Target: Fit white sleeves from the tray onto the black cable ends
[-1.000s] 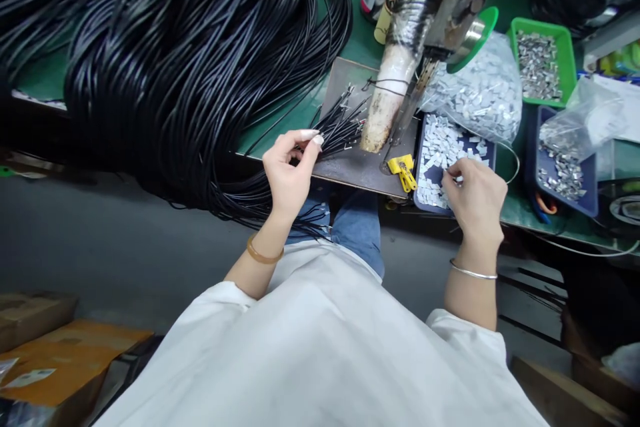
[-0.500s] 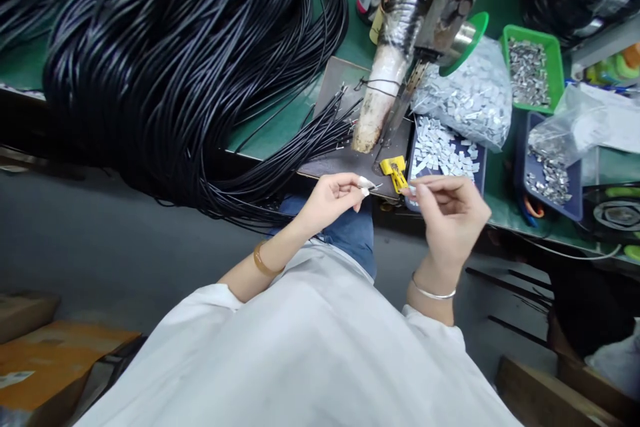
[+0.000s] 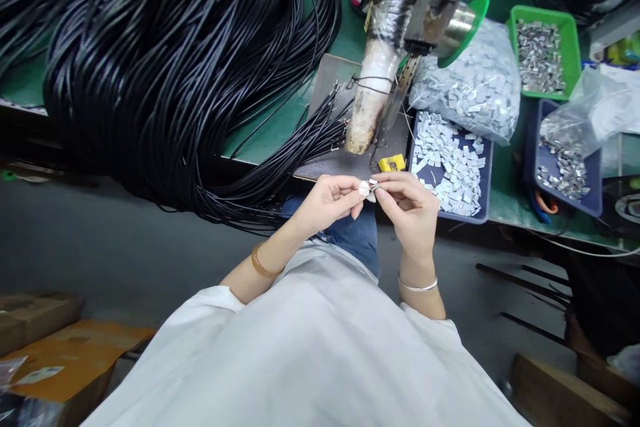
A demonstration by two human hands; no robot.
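Note:
My left hand [image 3: 330,203] is closed in a pinch on the end of a black cable, with white coverings on its fingertips. Right against it, my right hand [image 3: 410,210] pinches a small silvery metal piece [image 3: 374,183] at the cable end. Fingers hide most of both parts. Just beyond the hands lies a yellow tool [image 3: 392,163], partly covered by my right hand. To the right, a dark blue tray [image 3: 473,215] holds many flat light-coloured pieces. A bundle of black cables [image 3: 300,150] with bare ends rests on a brown board [image 3: 320,167].
Large coils of black cable [image 3: 165,60] fill the left of the green bench. A duct hose [image 3: 375,73] hangs over the board, beside a solder-like spool [image 3: 465,30]. Right of it are a bag of pieces [image 3: 470,80], a green bin [image 3: 575,53] and another blue tray [image 3: 595,187].
My right hand has moved left from beside the blue tray, bringing its small piece to the cable end in my left hand. The left hand stays nearly still; the view has shifted slightly.

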